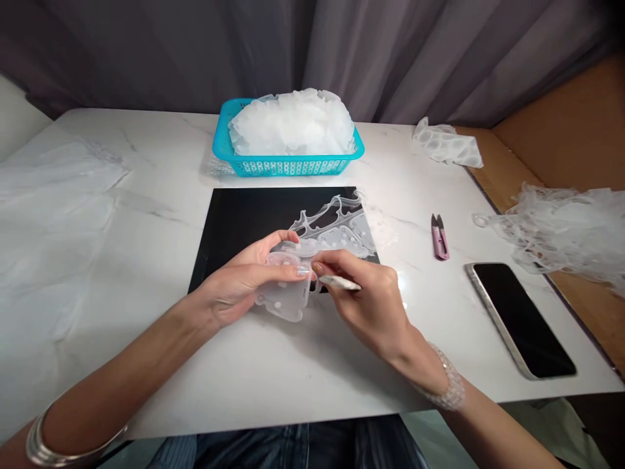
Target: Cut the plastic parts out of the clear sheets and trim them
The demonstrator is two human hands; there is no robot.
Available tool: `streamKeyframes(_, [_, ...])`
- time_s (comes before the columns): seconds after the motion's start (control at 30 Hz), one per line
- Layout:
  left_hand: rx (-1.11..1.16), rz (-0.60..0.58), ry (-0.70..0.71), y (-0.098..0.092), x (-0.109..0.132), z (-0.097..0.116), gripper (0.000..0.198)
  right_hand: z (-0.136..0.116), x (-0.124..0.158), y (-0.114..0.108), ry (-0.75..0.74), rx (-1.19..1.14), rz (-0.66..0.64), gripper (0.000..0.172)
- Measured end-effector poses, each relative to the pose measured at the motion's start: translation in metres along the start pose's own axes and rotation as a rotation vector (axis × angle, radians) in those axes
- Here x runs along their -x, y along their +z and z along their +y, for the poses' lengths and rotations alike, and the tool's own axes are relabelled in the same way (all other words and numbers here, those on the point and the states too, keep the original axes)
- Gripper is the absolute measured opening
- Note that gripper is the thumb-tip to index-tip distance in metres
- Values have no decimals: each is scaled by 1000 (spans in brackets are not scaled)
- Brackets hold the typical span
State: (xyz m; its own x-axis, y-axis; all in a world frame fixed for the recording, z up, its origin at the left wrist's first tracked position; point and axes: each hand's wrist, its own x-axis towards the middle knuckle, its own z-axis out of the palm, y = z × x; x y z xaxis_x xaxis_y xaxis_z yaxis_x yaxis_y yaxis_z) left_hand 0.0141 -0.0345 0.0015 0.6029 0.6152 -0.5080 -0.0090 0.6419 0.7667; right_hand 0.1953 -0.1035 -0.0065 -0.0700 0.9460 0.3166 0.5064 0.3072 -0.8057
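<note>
My left hand is closed on a translucent, rubbery sheet, with the thumb pressed on top of it. Rounded shapes with small dots and slots mark the sheet. Its far part, with an open, web-like edge strip, lies over a black mat. Close beside the left thumb, my right hand is pinched at the sheet's edge. A short whitish piece pokes out between its fingers; I cannot make out what it is. The right fingertips partly hide the sheet there.
A blue basket heaped with translucent pieces stands at the back. To the right are pink thread snips, a phone and a cardboard box with a tangle of clear scraps. Clear sheets cover the table's left side.
</note>
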Motion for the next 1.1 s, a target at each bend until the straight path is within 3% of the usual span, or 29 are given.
streamKeyframes(0.2, [-84, 40, 77, -2, 1, -1, 57, -7, -6, -10, 285, -192, -134, 20])
streamKeyframes(0.3, [-117, 70, 108, -3, 1, -3, 51, -7, -8, -13, 316, -205, -158, 13])
streamKeyframes(0.6, [-132, 78, 114, -2, 2, -2, 49, -10, -6, -13, 159, -18, -160, 17])
streamKeyframes(0.87, [66, -68, 10, 1, 0, -3, 51, -6, 2, -10, -56, 97, -102, 13])
streamKeyframes(1.1, [-21, -133, -32, 2, 3, 0, 58, -1, 2, -4, -39, 145, -35, 12])
